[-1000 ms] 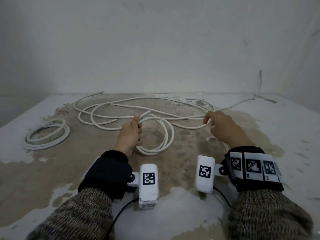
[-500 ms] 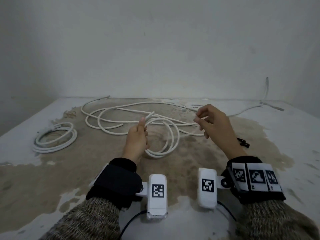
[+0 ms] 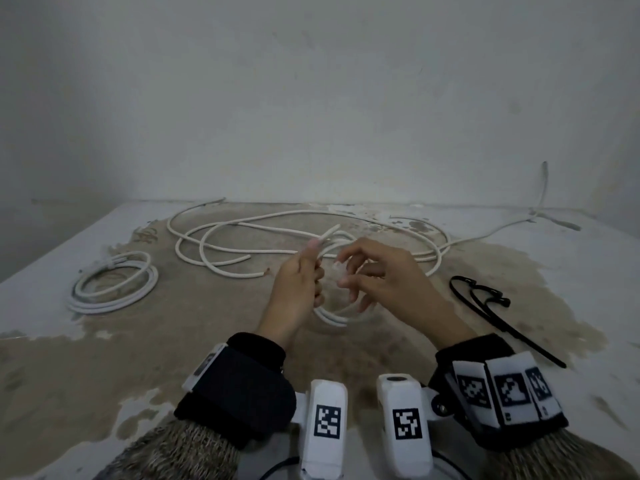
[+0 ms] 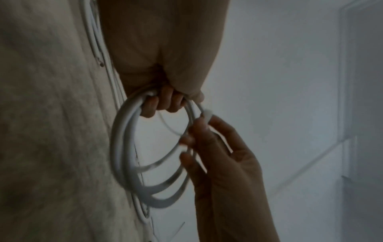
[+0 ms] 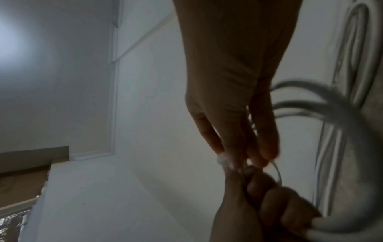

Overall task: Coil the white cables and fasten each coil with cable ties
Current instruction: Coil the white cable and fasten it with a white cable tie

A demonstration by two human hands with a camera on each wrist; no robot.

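Note:
My left hand (image 3: 313, 271) grips a small coil of white cable (image 3: 332, 318) held up above the table; one cable end (image 3: 329, 233) sticks out past the thumb. In the left wrist view the fingers (image 4: 163, 104) curl round the coil's several loops (image 4: 124, 147). My right hand (image 3: 346, 271) is right beside it and pinches a thin whitish cable tie, whose head (image 4: 207, 113) shows at the fingertips. Its thin strip (image 5: 339, 170) curves by the left fist (image 5: 269, 204) in the right wrist view.
A tied white coil (image 3: 114, 285) lies at the table's left. A long loose white cable (image 3: 277, 233) sprawls across the back, trailing right to the wall. Black cable ties (image 3: 485, 299) lie to the right of my right hand. The table (image 3: 173, 341) is stained brown.
My right hand has let go of the loose cable on the right and come left to the coil, now pinching a thin tie. The left hand has lifted the coil higher.

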